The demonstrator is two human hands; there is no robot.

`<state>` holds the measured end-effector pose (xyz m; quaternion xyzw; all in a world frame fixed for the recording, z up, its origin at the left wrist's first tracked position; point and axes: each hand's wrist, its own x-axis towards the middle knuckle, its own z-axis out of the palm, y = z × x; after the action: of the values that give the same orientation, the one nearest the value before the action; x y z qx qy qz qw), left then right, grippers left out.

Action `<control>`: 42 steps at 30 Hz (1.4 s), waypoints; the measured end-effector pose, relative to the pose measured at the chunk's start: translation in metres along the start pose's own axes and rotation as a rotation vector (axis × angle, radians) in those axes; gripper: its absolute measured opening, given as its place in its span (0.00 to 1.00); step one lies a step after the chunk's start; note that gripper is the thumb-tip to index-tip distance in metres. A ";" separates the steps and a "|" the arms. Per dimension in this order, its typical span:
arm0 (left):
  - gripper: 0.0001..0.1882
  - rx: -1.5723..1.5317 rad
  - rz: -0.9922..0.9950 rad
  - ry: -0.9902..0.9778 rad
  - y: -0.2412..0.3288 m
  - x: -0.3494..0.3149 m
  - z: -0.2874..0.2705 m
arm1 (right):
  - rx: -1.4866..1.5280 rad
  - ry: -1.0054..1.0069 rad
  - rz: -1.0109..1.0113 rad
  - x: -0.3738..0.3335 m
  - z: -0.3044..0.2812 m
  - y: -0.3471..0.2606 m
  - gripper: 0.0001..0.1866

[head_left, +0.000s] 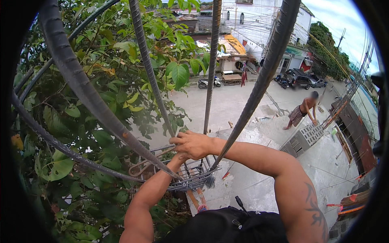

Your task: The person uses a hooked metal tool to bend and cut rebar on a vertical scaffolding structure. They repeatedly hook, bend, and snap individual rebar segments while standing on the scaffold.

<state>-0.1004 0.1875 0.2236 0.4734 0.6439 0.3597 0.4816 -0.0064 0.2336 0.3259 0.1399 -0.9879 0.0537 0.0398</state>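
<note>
I look down through a cage of several long ribbed steel bars (81,85) that converge on a stack of square wire ties (190,178) far below. My right hand (192,144) reaches in from the right and is closed around one thin upright bar (152,77) just above the ties. My left forearm (150,198) rises from the lower edge to the same spot. My left hand is tucked under the right one, and only its wrist (177,160) shows. What its fingers hold is hidden.
Leafy tree branches (101,60) crowd the left side. Below lies a grey concrete slab (259,186) with a stack of hollow blocks (308,135) and another person (302,111) bending beside it. Beyond are a street, parked vehicles (298,77) and buildings. Overhead wires run at right.
</note>
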 end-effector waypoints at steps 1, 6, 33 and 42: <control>0.29 0.043 0.019 -0.004 -0.002 0.000 0.000 | 0.032 0.100 -0.027 -0.001 0.014 0.005 0.15; 0.30 0.157 0.077 -0.023 -0.006 0.008 -0.001 | 0.066 0.221 -0.070 -0.002 0.045 0.020 0.16; 0.36 0.242 0.119 -0.045 -0.008 0.004 -0.009 | 0.041 0.094 -0.134 0.022 0.004 0.006 0.12; 0.38 0.299 0.162 -0.038 -0.014 0.004 -0.015 | 0.375 -0.035 -0.047 0.092 0.051 0.005 0.16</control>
<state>-0.1190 0.1870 0.2134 0.5969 0.6407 0.2885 0.3871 -0.0988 0.2071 0.2839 0.1687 -0.9576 0.2337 -0.0030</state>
